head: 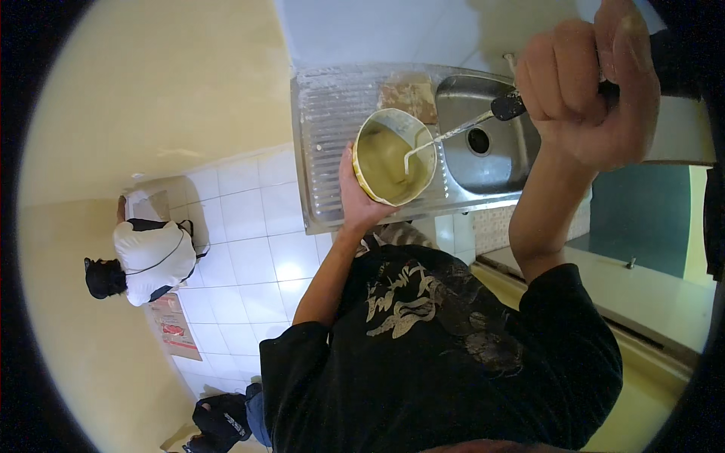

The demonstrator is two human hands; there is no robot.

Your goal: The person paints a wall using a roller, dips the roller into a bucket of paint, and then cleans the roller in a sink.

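My left hand (362, 201) grips the lower left side of a round plastic bucket (358, 161), which is tilted towards me above the drainboard of a steel sink. Pale yellow paint (380, 164) covers the bucket's inside bottom. Raised at the upper right, my right hand (586, 96) is closed on the black handle (508, 106) of a paint-spattered tool with a bent metal rod (461, 129), which looks like a paint roller frame. The rod reaches over the bucket's rim, and its bent end lies inside, at the paint. Whether a roller sleeve is on it, I cannot tell.
The sink basin (490, 170) lies right of the bucket, and a stained flat piece (409, 99) lies on the drainboard (323, 136). Left, a person in white (161, 255) works by the wall near printed cardboard (174, 328). Another person (221, 419) is at lower left. A pale door (651, 289) stands right.
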